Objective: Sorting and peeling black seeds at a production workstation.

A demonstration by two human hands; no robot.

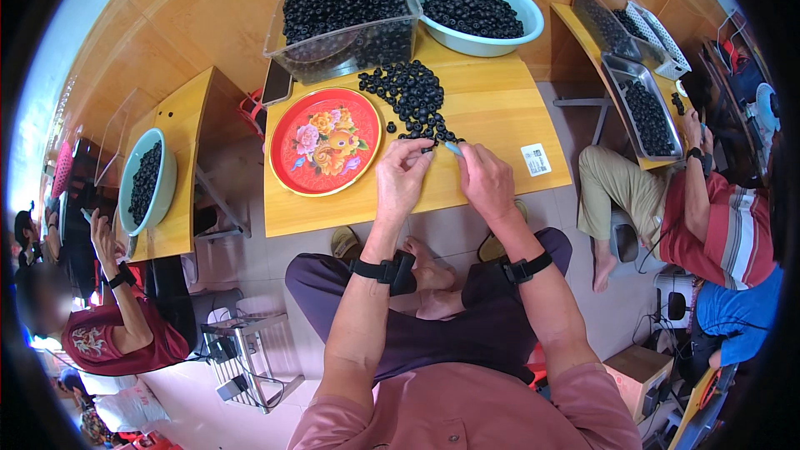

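My left hand [402,175] is closed in a pinch on a small round black part [427,149] above the wooden table [492,108]. In my right hand [487,181] a slim light-blue tool [453,148] is gripped, its tip pointing at the black part; I cannot tell whether they touch. A loose pile of black parts [412,92], several with what look like holes in the middle, spreads on the table just beyond my hands. Left of my left hand lies a red round tray [287,137] with a floral pattern and a gold rim.
At the table's back stand a clear plastic bin [342,62] and a pale-blue basin [475,46], both full of black parts. A white label [536,160] is on the right side. People work at side tables, with a basin [163,192] left and a metal tray [617,87] right.
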